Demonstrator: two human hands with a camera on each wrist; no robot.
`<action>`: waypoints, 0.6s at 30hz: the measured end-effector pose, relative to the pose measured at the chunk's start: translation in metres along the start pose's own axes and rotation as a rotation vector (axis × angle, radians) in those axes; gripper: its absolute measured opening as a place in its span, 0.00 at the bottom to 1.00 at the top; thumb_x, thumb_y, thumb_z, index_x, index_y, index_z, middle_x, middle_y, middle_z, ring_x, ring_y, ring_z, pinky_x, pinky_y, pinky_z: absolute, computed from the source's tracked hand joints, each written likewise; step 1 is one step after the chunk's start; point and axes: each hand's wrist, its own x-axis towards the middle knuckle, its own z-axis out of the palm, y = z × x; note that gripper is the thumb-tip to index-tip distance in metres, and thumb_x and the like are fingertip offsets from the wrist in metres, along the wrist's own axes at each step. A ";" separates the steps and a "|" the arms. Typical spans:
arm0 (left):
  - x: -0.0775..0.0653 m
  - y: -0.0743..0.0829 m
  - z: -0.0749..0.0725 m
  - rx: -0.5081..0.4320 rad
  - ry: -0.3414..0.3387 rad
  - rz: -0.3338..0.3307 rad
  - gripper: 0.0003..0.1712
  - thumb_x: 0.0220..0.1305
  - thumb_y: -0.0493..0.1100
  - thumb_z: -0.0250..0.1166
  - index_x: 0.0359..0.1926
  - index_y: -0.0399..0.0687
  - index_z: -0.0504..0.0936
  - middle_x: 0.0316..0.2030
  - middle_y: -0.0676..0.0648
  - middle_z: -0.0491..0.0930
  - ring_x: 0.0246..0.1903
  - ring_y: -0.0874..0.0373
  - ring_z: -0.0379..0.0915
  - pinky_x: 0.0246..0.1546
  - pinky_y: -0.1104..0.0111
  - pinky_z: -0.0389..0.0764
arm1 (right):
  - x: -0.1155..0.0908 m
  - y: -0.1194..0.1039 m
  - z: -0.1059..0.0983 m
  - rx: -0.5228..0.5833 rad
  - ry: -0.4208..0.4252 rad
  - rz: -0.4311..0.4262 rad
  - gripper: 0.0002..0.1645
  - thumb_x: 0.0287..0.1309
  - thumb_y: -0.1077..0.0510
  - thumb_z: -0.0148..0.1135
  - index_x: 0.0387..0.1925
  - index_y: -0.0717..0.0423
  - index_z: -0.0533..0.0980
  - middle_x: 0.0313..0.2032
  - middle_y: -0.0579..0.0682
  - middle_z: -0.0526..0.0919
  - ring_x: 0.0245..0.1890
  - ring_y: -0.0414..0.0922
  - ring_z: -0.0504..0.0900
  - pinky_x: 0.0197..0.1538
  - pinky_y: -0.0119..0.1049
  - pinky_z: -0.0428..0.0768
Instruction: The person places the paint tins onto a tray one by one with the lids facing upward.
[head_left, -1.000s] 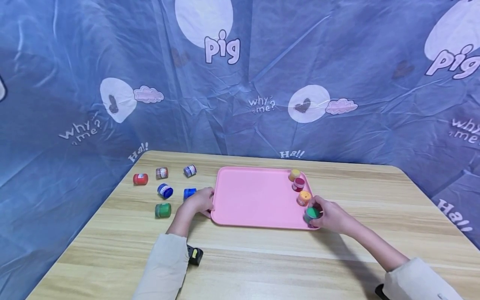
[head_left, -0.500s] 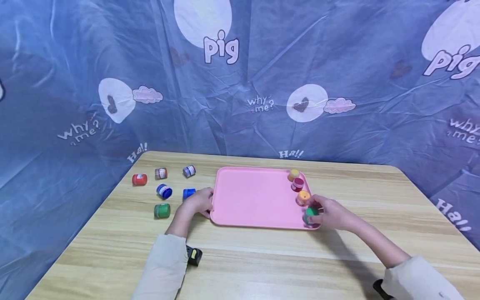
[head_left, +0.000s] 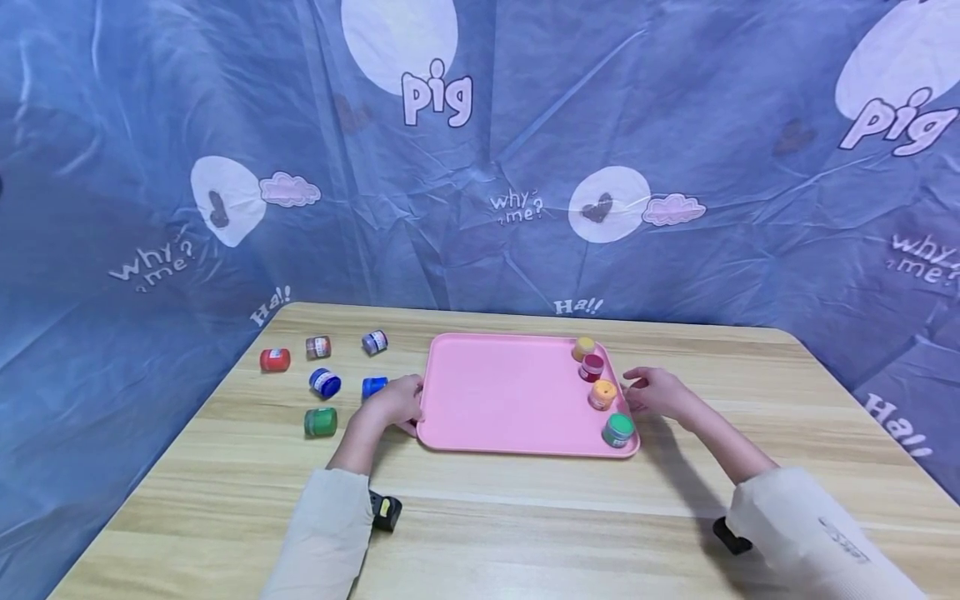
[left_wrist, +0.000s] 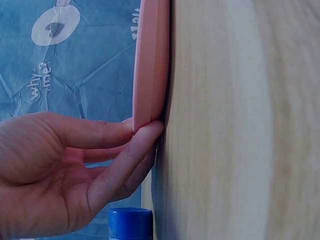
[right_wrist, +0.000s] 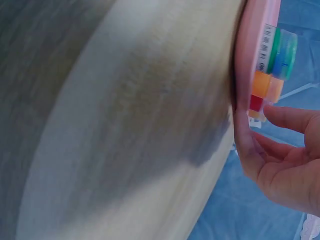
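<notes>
A pink tray (head_left: 510, 392) is resting on the wooden bench (head_left: 540, 525), lying between the person's two hands. The left grip (head_left: 397, 402) is holding the tray's left edge: in the left wrist view its thumb is pressing one side of the rim while the forefinger is bearing on the other, so the edge is sitting right between the tips. The right grip (head_left: 656, 394) is staying loosely spread at the tray's right edge; its fingers are meeting the outer side of the rim, while the thumb is standing apart above it, near the jars, pinching nothing.

Four jars are standing in a row along the tray's right side, just inside the rim nearest the right grip: a yellow jar (head_left: 582, 348) at the tray's far corner, then a dark red jar (head_left: 592, 368), an orange jar (head_left: 602, 395) and, at the near corner, a green-lidded jar (head_left: 618, 430).

Left of the tray, a red jar (head_left: 275, 360), a brownish jar (head_left: 318, 347), a purple jar (head_left: 375, 342), a dark blue jar (head_left: 325, 382) and a green jar (head_left: 321, 422) are lying scattered. A bright blue jar (head_left: 374, 387) is lying closer to the tray, just beside the left grip, which is partly hiding it.
</notes>
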 end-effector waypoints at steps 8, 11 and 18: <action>-0.001 -0.001 0.001 -0.001 0.002 0.026 0.29 0.53 0.20 0.53 0.59 0.28 0.63 0.39 0.35 0.71 0.28 0.49 0.76 0.25 0.65 0.81 | 0.006 0.006 0.006 0.175 -0.095 0.085 0.30 0.47 0.75 0.50 0.54 0.83 0.57 0.36 0.64 0.72 0.28 0.44 0.78 0.36 0.41 0.81; -0.001 -0.001 -0.001 0.043 -0.013 0.074 0.23 0.53 0.20 0.53 0.52 0.27 0.68 0.34 0.37 0.72 0.27 0.50 0.76 0.25 0.66 0.81 | 0.006 0.006 0.005 0.178 -0.093 0.093 0.31 0.47 0.76 0.51 0.55 0.82 0.56 0.37 0.65 0.72 0.28 0.44 0.78 0.36 0.41 0.81; -0.003 0.000 -0.026 0.337 -0.022 0.302 0.19 0.51 0.27 0.61 0.46 0.27 0.72 0.28 0.44 0.74 0.25 0.53 0.74 0.29 0.67 0.78 | 0.007 0.008 0.005 0.196 -0.101 0.125 0.32 0.48 0.76 0.52 0.56 0.81 0.55 0.37 0.64 0.72 0.28 0.43 0.77 0.36 0.41 0.81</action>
